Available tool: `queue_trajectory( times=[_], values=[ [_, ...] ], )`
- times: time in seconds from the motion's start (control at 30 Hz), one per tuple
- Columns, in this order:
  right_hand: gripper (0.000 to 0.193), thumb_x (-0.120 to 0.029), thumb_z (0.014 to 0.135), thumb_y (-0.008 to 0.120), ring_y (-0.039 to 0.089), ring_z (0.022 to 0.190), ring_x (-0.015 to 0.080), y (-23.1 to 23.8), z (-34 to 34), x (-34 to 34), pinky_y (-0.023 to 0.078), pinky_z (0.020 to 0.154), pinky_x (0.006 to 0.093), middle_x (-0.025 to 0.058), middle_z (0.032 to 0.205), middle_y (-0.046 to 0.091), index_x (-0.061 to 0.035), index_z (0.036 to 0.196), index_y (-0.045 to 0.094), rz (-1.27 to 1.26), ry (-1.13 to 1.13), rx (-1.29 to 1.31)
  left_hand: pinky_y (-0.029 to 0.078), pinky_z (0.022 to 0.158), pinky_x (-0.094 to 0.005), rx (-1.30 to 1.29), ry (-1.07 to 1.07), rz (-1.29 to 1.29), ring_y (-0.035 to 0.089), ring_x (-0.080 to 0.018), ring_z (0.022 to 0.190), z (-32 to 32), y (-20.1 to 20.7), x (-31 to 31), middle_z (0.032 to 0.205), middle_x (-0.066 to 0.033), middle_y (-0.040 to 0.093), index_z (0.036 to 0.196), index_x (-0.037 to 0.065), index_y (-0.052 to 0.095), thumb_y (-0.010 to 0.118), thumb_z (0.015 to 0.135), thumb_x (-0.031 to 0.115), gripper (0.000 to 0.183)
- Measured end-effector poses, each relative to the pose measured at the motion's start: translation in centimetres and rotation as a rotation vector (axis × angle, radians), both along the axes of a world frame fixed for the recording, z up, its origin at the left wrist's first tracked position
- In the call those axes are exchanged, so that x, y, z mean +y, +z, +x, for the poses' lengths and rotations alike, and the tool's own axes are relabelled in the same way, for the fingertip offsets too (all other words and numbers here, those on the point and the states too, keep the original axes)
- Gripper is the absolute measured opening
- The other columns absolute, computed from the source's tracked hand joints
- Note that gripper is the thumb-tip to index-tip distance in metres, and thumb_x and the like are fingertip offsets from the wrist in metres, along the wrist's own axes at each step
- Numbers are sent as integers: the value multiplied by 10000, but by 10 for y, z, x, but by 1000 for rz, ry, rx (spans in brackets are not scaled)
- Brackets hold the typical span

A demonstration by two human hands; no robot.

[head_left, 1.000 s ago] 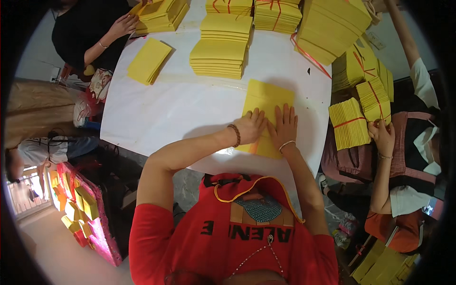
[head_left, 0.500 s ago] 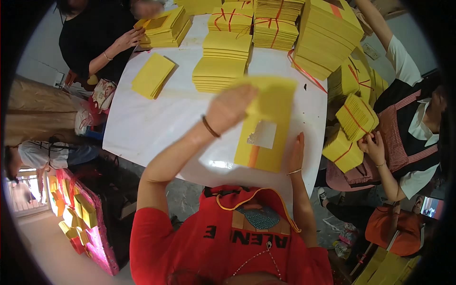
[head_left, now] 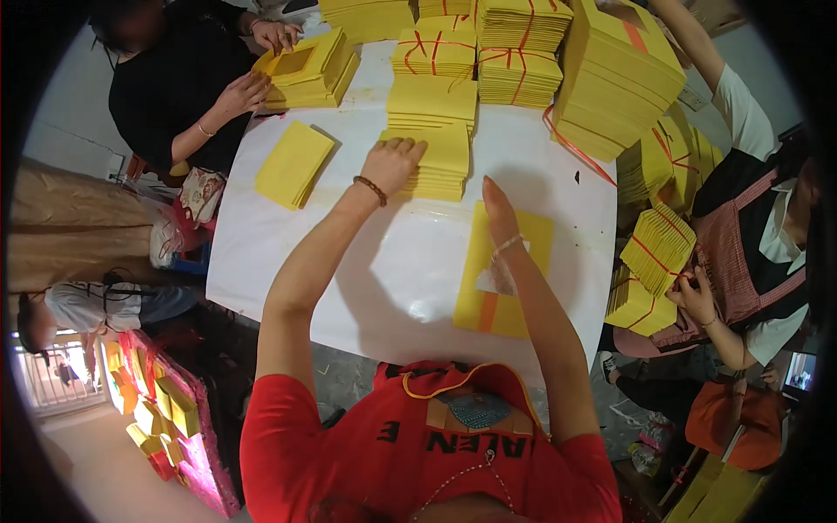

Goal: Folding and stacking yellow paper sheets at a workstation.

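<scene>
White tabletop point(head_left: 410, 261) fills the middle of my view, glossy and crowded along its far edge with tall bundles of yellow paper tied in red string point(head_left: 523, 44). Nearer me than those bundles sits the loose stack of plain yellow paper sheets point(head_left: 440, 161), my landmark. My left hand point(head_left: 392, 164) rests on that stack's left end, fingers curled together over the top sheet's edge; whether they have pinched a single sheet I cannot tell. To the right of the stack and closer to me lies the flat yellow sheet with a pale square and an orange stripe point(head_left: 506, 275), and my right hand point(head_left: 497, 209) presses on it, fingers together and stretched towards the stack.

I judge the trick is to lift only one sheet: thumb the corner loose, peel it slowly, and keep my right palm down so the laid sheet cannot slide.
</scene>
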State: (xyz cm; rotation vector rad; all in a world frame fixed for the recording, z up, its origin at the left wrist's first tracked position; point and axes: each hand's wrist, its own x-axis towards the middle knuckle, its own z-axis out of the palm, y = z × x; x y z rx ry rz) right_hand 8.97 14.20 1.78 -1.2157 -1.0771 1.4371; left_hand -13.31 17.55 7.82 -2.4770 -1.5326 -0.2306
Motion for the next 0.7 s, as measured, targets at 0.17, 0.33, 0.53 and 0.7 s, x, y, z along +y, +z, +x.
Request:
queue_trajectory(
  times=[0.17,0.33,0.53,0.7],
  values=[
    [548,-373,788,599,537,1016,239,1,-48,61,396,873,320,156,1097,580,10,1168,506,-218,102,14,439,820,-382,114,12,-99,545,-255,1020,8,-9,-11,1093,-108,564,1136,86,525,509,765,107,372],
    [513,-295,770,616,552,972,225,-52,-51,72,426,832,327,144,1075,587,20,1160,506,-89,-1,-95,349,925,-412,-33,-71,-211,411,-303,1180,-16,-25,-5,1261,-189,448,1256,62,452,550,801,268,508],
    [666,-251,721,694,558,935,205,-2,-52,57,445,781,324,127,1110,555,36,1244,399,-265,20,-47,452,824,-408,-1265,681,-1174,527,-231,1055,-47,-8,15,1223,-161,476,1304,-33,225,688,728,420,867],
    [824,-279,659,771,557,950,189,3,-40,65,460,725,312,114,1166,520,36,1279,329,-461,138,-152,486,662,-332,-1429,645,-1046,593,-230,879,-60,-58,19,1140,-146,507,1248,-13,268,763,644,409,888]
  ],
)
